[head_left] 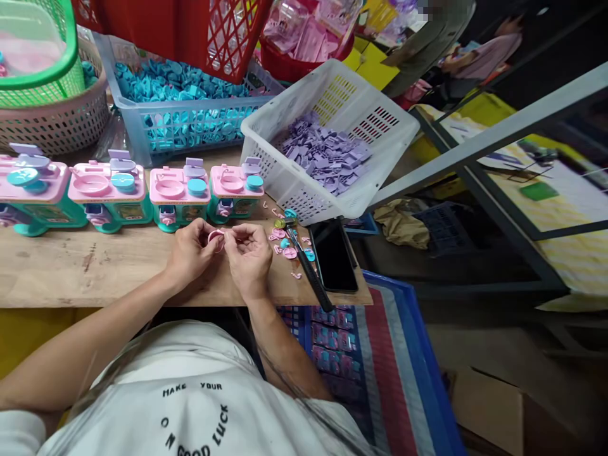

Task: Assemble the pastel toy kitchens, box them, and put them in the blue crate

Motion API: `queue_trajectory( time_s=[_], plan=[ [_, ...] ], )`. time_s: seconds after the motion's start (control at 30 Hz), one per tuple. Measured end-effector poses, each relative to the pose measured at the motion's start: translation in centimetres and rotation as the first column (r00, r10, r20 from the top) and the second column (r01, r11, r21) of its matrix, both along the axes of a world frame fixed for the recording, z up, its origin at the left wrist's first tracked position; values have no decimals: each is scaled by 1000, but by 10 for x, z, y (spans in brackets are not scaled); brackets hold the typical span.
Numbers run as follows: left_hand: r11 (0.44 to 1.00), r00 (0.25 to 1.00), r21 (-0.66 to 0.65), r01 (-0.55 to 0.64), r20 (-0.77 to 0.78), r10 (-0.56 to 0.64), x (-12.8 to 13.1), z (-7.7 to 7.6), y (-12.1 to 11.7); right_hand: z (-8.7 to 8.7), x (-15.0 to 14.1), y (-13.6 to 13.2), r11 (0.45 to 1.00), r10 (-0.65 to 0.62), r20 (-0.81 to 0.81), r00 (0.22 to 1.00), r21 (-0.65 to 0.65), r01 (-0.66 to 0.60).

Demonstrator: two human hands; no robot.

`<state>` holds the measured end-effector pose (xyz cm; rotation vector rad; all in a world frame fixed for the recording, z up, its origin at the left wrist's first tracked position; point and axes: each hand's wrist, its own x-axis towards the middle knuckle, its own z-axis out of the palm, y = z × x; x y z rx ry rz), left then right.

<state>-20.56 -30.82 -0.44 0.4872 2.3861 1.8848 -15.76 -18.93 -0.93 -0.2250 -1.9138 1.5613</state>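
My left hand [192, 252] and my right hand [247, 255] meet over the wooden table [95, 269], both pinching a small pink ring-shaped plastic part [216, 235]. Just behind them stands a row of pink-and-teal toy sink units [178, 196], each with a lilac tap piece on top. To the right of my right hand lie small loose pink and teal parts [287, 247], a dark screwdriver [308, 272] and a black phone [334, 256].
A white basket [332, 82] of lilac pieces leans on the table's back right. Behind are a blue-grey crate of teal parts [175, 95], a red basket [190, 31] and a pink and green basket [47, 95]. A blue crate [380, 354] sits below.
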Motion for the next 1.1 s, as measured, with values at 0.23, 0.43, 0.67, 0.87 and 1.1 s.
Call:
queue_trajectory(
  time_s=[0.23,0.43,0.67,0.87,1.1],
  plan=[
    [991,982,-113,-66,-183,45,3,3,0,3,3,-6,1000,-1,23,1000,-29,2],
    [975,948,-193,-108,-317,42,5,3,-1,3,6,-15,1000,-9,39,999,-24,10],
    [984,955,-105,-144,-276,110,5,2,3,-4,3,-14,1000,9,70,998,14,-9],
    [946,965,201,-253,128,231,18,17,-32,10,14,-22,797,304,-161,939,583,-158],
    [849,876,244,-469,4,483,23,71,-147,74,-37,-110,433,555,49,830,836,-338]
  ],
)
